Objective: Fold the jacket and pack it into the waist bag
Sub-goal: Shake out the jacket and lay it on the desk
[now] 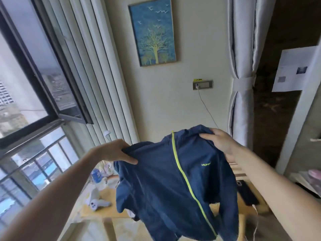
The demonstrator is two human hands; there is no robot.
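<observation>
One navy thin-fabric jacket with lime zipper (pixel 166 180) held up in air over wooden bench (pixel 107 211), hiding most of it. Left hand (pixel 114 152), right hand (pixel 220 143) each clamped on shoulder. One white controller (pixel 97 203), one black flat object (pixel 246 192) on bench.
</observation>
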